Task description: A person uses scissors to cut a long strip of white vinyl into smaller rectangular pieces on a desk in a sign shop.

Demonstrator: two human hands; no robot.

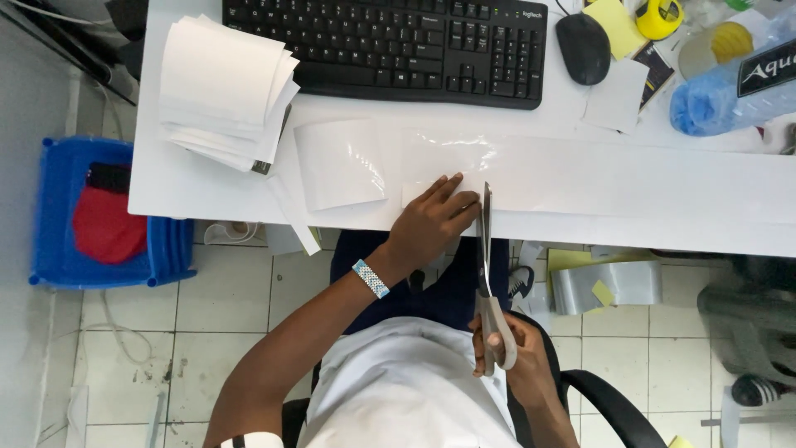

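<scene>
1. Right hand (516,357) — nearest the camera, below the desk edge, fingers closed through the pale handles of the scissors (487,274). The blades run up to the desk edge and look nearly closed. A clean cut likely wants long strokes, blades square to the edge and not snapped fully shut.
2. Left hand (433,220) — palm down, fingers spread flat; it grips nothing, but presses the glossy white sheet (630,178) against the white desk (166,191), just left of the blades. Holding close to the cut line should keep the sheet from buckling.
3. Glossy white sheet — a long strip lying along the desk's front edge, running right from the left hand; its far right end is cut off by the picture's edge.
4. Cut piece (340,162) — a curled glossy rectangle, just left of the hand.
5. Paper stack (224,79) — fanned white pieces, far left of the desk.
6. Keyboard (390,46) and mouse (583,48) — black, at the back.
7. Hard to tell: whether the blade tips already bite the sheet; white on white hides the strip's edges.
</scene>
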